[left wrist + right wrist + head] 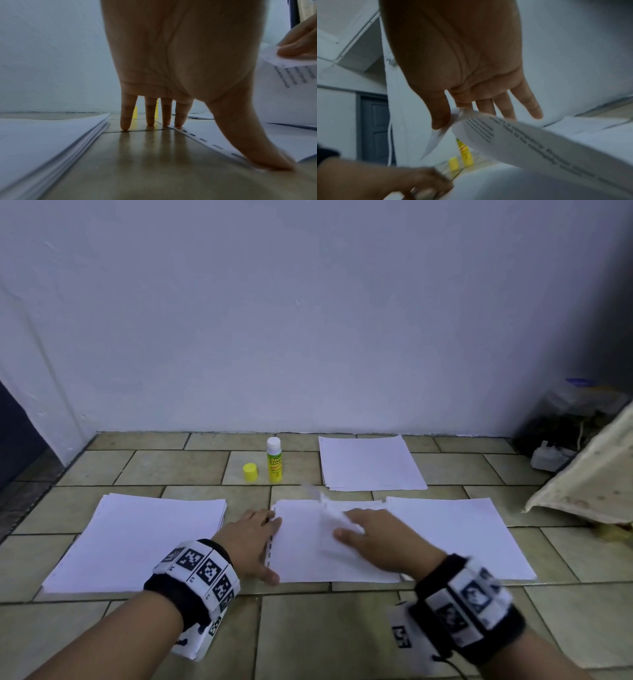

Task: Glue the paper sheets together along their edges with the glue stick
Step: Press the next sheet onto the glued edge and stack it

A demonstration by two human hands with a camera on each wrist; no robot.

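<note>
A middle paper sheet [305, 563] lies on the tiled floor with a dashed strip along its left edge. My left hand [253, 539] lies flat with straight fingers, its thumb [257, 152] pressing that dashed edge [202, 140]. My right hand [373, 537] pinches a blurred, curling sheet [330, 517] printed with text [522, 142] between thumb and fingers, lifted over the middle sheet. The glue stick [274, 461] stands upright and uncapped behind, with its yellow cap [250, 472] beside it. Neither hand touches them.
A thick paper stack [137, 542] lies to the left, another sheet [459, 537] to the right and a further stack [371, 462] at the back by the wall. A stained board [589, 481] and dark clutter [565, 422] fill the right corner.
</note>
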